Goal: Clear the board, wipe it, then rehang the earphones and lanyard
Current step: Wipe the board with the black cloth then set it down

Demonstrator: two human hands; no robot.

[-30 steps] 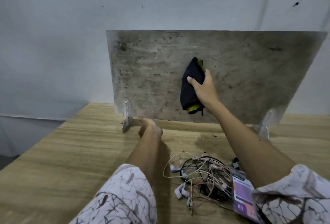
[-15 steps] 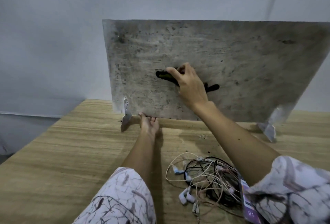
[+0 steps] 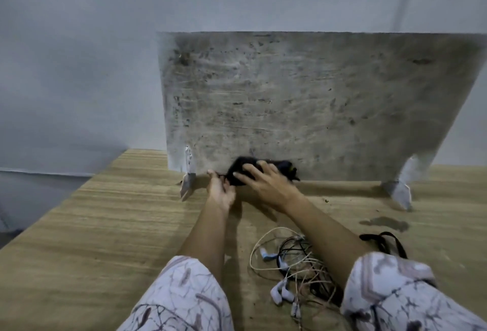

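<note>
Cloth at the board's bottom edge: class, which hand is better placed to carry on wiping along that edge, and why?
Right. The right hand lies spread over the black cloth against the board; the left hand only meets its left end.

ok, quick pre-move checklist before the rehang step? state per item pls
1. Board cleared of hung items: ok, nothing hangs on it.
2. Board wiped clean: not ok, dark smudges and streaks show across its face.
3. Cloth under control: ok, right hand presses it at the board's bottom edge; left hand touches its left end.
4. Hands free to pick up: not ok, both are at the cloth.
5. Earphones within reach: ok, on the table below the right forearm, but tangled.
6. Lanyard located: ok, a black strap lies beside the right sleeve; its badge is not visible.
</note>
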